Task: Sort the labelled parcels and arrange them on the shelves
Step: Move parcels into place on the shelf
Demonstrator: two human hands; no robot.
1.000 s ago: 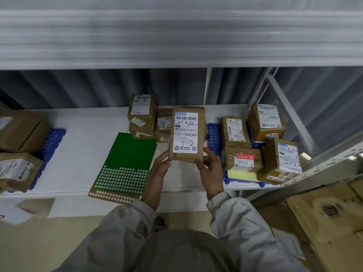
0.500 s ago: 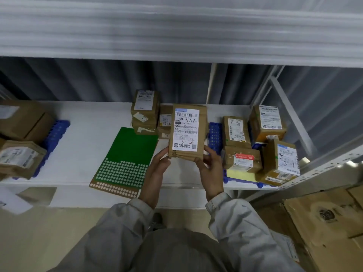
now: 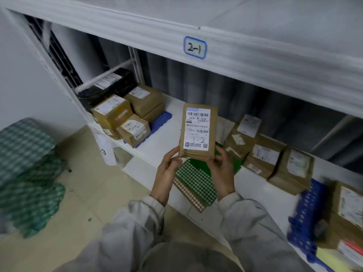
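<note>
A stack of green checked bags (image 3: 27, 173) is seen on the floor at far left. On the white shelf (image 3: 157, 152), brown boxes (image 3: 125, 116) are grouped at the left end, partly on a blue tray (image 3: 160, 119). A brown parcel (image 3: 198, 132) is held upright above the shelf edge, its label marked "3-2" facing the camera; its lower left corner is pinched by the fingers of the left hand (image 3: 168, 173), its lower right corner by those of the right hand (image 3: 223, 169). A green dotted sheet (image 3: 194, 183) lies beneath. More labelled boxes (image 3: 275, 154) sit to the right. A "2-1" tag (image 3: 195, 47) is stuck on the beam above.
</note>
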